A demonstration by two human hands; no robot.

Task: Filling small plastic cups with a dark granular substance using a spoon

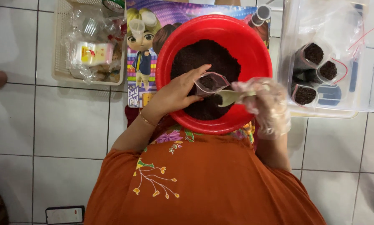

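Two hands meet over the middle of the bowl. The left hand (176,92), bare, pinches the rim of a small clear plastic bag (210,83) between thumb and fingers, holding its mouth open just above the dark soil (203,58); some of that dark material already sits inside the bag. The right hand (267,106), in a thin clear plastic glove, is closed around the handle of a pale spoon (230,98), whose bowl points left and sits right at the bag's lower edge, touching or nearly touching it. Both hover over the round red bowl (253,46), which is heaped with soil and rests in front of the person's orange flowered shirt (203,183). A thin gold bangle (146,119) rings the left wrist. Under the bowl lies a colourful printed sheet with a cartoon figure (142,50). Off to the right, a clear plastic tub (364,96) holds three small filled bags of the same dark soil (314,53), standing open-topped and close together. To the left, a white basket (60,62) holds crumpled clear wrappers and a small packet. Down at the lower left, a phone (65,214) lies flat on the white tiled floor (70,125).
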